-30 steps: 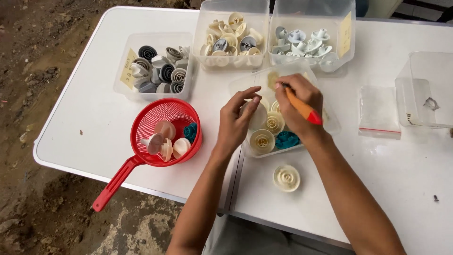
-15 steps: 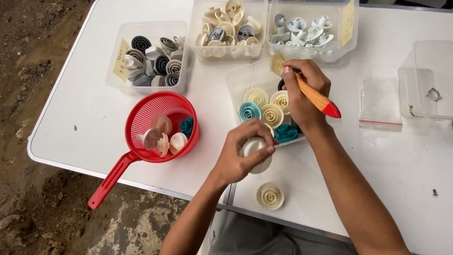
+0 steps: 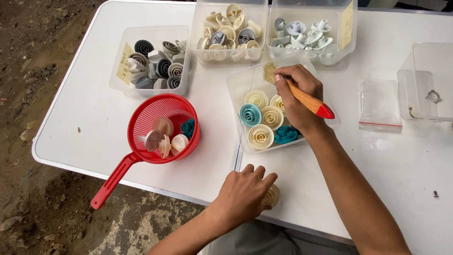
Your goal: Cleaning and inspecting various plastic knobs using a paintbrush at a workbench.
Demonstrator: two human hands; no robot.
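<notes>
On a white tabletop (image 3: pixel 401 160), the left hand (image 3: pixel 243 191) lay cupped over a cream round part (image 3: pixel 272 195) near the front edge, fingers closed around it. The right hand (image 3: pixel 297 97) gripped a wooden-handled brush (image 3: pixel 306 99) above a clear tray (image 3: pixel 236 89) of cream and teal discs. A red strainer (image 3: pixel 163 127) sat to the left.
</notes>
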